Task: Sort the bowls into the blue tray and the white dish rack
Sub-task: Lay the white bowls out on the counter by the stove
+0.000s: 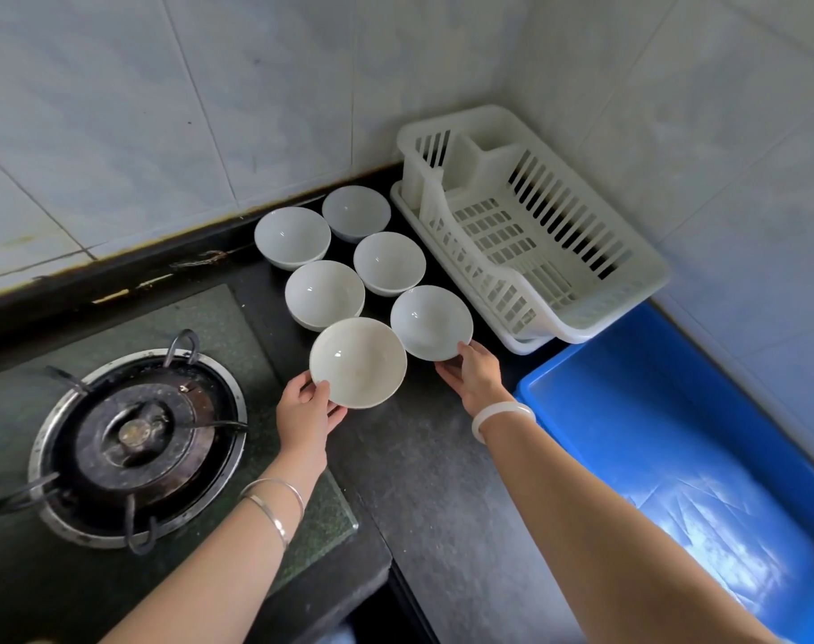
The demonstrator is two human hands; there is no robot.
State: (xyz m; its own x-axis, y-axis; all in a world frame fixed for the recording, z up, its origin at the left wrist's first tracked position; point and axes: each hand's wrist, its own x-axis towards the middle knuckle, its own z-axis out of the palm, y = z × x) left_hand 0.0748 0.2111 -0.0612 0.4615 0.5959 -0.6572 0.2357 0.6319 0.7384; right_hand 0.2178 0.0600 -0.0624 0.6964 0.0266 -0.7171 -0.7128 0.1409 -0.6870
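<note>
Left hand pinches one bowl's rim; right hand pinches another. Held just by edges, either might slip and crack.

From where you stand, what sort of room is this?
Probably a home kitchen: a gas burner set in the dark counter, a white dish rack in the tiled corner, and white bowls beside it.
</note>
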